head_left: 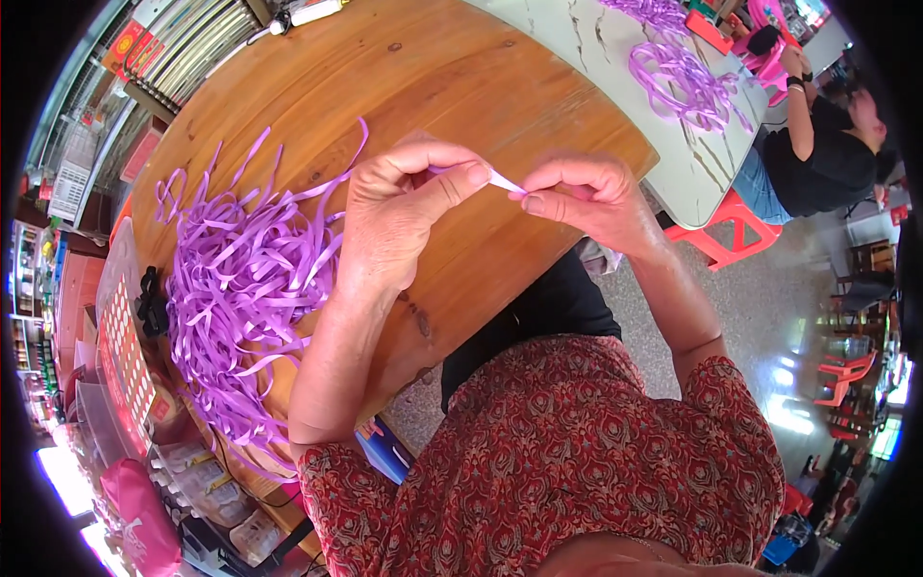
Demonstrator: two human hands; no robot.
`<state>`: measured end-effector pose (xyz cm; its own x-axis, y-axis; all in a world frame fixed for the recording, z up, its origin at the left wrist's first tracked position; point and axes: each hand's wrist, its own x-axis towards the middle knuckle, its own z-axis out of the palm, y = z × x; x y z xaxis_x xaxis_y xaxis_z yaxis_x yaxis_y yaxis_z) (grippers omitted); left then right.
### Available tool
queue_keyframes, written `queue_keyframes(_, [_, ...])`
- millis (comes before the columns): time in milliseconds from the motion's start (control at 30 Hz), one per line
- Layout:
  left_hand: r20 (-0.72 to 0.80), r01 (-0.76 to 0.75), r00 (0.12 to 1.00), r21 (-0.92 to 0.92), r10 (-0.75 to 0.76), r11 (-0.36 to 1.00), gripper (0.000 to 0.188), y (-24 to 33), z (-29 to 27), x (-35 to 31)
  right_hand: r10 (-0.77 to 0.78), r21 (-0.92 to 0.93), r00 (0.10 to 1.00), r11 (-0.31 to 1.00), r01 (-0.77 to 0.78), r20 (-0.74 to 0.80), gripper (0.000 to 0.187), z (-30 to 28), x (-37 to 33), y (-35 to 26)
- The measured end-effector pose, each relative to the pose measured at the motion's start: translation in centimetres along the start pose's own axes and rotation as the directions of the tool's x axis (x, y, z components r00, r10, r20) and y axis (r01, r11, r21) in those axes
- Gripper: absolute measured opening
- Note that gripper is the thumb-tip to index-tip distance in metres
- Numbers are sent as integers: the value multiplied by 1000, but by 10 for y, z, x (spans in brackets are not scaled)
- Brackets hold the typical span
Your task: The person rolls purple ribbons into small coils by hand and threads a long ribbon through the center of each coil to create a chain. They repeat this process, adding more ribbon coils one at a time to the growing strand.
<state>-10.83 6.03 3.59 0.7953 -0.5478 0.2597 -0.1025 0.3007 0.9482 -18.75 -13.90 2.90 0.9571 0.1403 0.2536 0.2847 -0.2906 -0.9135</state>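
Between my two hands a short stretch of light purple ribbon [502,181] is pulled taut above the wooden table [461,91]. My left hand [409,197] pinches one part of it between thumb and forefinger. Thumb and fingertips of my right hand [586,200] close on the other part, a small gap away. To the left of my left forearm lies a big loose heap of purple ribbons [236,279], its strands curling in all directions. Some strands pass behind my left hand, so I cannot tell whether the held ribbon joins the heap.
A white marbled table [577,38] at the far right bears more purple ribbon coils [678,91]. Beside it a person in a black top [817,163] sits on a red plastic stool [731,231]. A black clip-like object [151,303] and a pink bag [139,514] are at the left.
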Motion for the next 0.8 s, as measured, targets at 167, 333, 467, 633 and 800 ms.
queue_keyframes(167, [-60,11,998,26,-10,1000,10,-11,-2,2,67,247,998,967,-64,-4,11,2,-1,3])
queue_keyframes(333, [-143,70,985,-177,-96,982,13,-21,11,1,-70,412,997,908,74,-24,18,12,7,7])
queue_keyframes(467, [-184,30,981,-159,-59,987,13,-30,13,-1,-94,408,976,897,169,-199,24,22,16,15])
queue_keyframes(633, [-226,-44,974,-195,-1,980,13,-36,21,-2,-275,-75,937,961,265,-213,28,24,23,24])
queue_keyframes(800, [-229,-61,972,-66,45,996,15,-45,20,-2,-418,-350,883,877,330,-215,27,23,27,24])
